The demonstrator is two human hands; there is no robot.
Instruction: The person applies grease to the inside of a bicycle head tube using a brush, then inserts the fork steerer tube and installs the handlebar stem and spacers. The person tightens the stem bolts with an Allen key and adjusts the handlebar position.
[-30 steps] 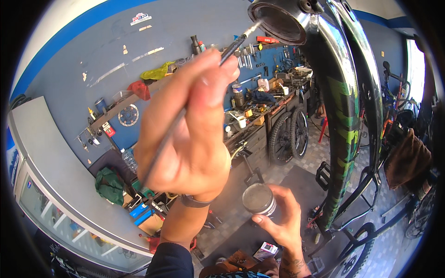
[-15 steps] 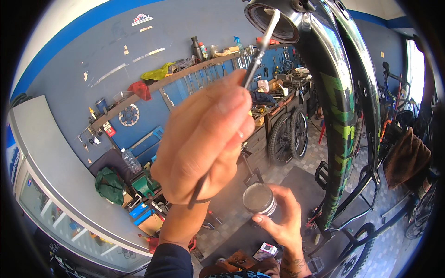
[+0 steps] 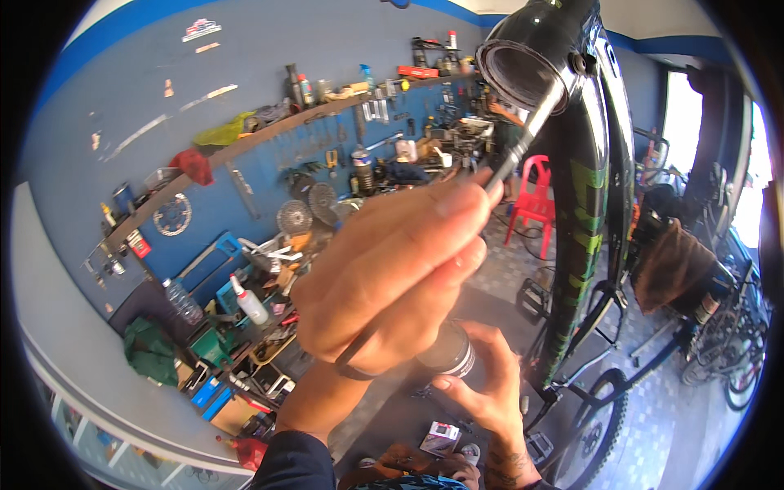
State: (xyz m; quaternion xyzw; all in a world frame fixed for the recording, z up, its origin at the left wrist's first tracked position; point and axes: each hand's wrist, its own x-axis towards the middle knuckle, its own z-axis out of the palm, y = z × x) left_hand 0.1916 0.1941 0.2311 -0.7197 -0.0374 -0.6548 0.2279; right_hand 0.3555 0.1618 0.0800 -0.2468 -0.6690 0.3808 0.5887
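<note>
My left hand [image 3: 392,278] is closed around a thin dark-handled brush [image 3: 510,159], raised high before me. Its pale tip lies at the lower right rim of the round open end of a bike frame's head tube [image 3: 535,41]; whether it touches there is hard to tell. From the head tube the black and green frame [image 3: 581,220] runs downward on the right. Below, my right hand [image 3: 494,380] grips a small round jar [image 3: 451,351] between thumb and fingers. My left hand partly covers the jar, so its contents cannot be made out.
A cluttered workbench [image 3: 408,171] and a tool shelf [image 3: 269,135] line the wall. Behind the frame stands a red plastic chair [image 3: 535,200]. A brown cloth [image 3: 674,265] hangs at right. A grey cabinet [image 3: 49,286] is at far left. Below lies a small box [image 3: 441,438].
The view has turned to the right. The brush tip has gone from inside the head tube's opening to its lower right rim. My left hand now covers more of the jar.
</note>
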